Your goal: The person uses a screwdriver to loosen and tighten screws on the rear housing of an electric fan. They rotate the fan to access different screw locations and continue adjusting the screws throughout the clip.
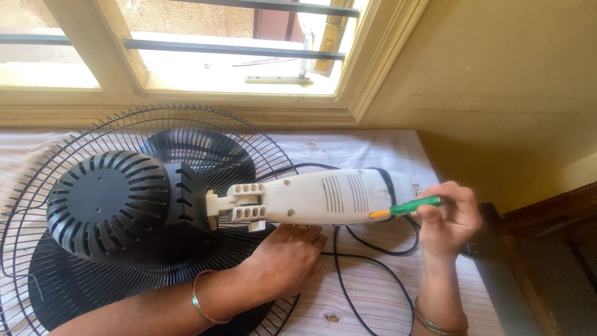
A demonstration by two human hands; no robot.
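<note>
A table fan lies face down on a cloth-covered table (373, 149). Its black motor housing (112, 202) rests on the black wire grille (155, 124), and its white neck and base body (323, 196) points right. My left hand (286, 258) grips the white body from underneath, near its middle. My right hand (448, 218) holds a green-handled screwdriver (407, 206). Its orange end touches the right part of the white body.
A black power cord (367, 280) loops over the table below the fan body. A window with horizontal bars (230, 48) runs along the far edge. A yellow wall (497, 81) and dark wooden furniture (559, 249) stand to the right.
</note>
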